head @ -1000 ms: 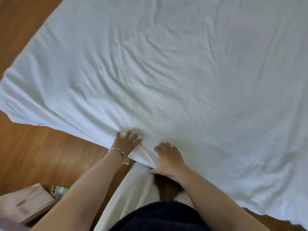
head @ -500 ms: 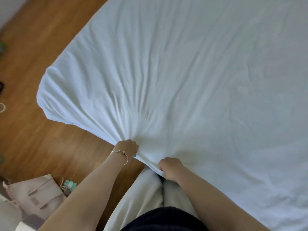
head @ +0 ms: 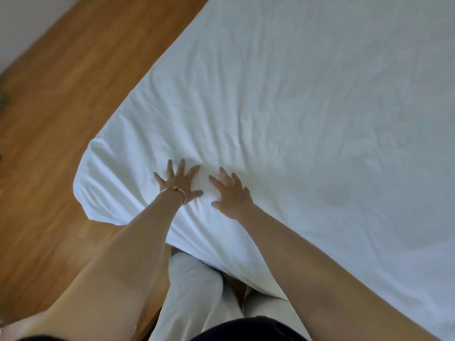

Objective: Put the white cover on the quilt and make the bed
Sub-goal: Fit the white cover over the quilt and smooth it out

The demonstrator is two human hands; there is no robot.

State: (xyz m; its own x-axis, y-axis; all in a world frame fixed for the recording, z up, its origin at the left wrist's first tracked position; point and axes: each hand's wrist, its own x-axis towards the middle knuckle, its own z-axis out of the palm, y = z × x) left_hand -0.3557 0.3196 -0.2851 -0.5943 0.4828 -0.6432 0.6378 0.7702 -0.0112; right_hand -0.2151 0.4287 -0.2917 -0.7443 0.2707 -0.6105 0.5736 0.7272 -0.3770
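The white covered quilt (head: 307, 107) lies spread over the bed and fills most of the view, with soft creases fanning out from its near edge. Its near left corner (head: 86, 193) hangs over the wooden floor. My left hand (head: 178, 179), with a thin gold bracelet at the wrist, rests flat on the fabric near that edge, fingers spread. My right hand (head: 232, 193) lies flat beside it, a palm's width to the right, fingers also apart. Neither hand holds any fabric. The quilt itself is hidden inside the cover.
Wooden floor (head: 61, 99) runs along the left of the bed up to a pale wall (head: 22, 23) at the top left. My legs in white trousers (head: 197, 296) stand against the bed's near edge.
Both hands gripped the quilt's near edge half a second ago; they have let go and moved forward onto the top, palms flat. The view has shifted so the corner sits further right.
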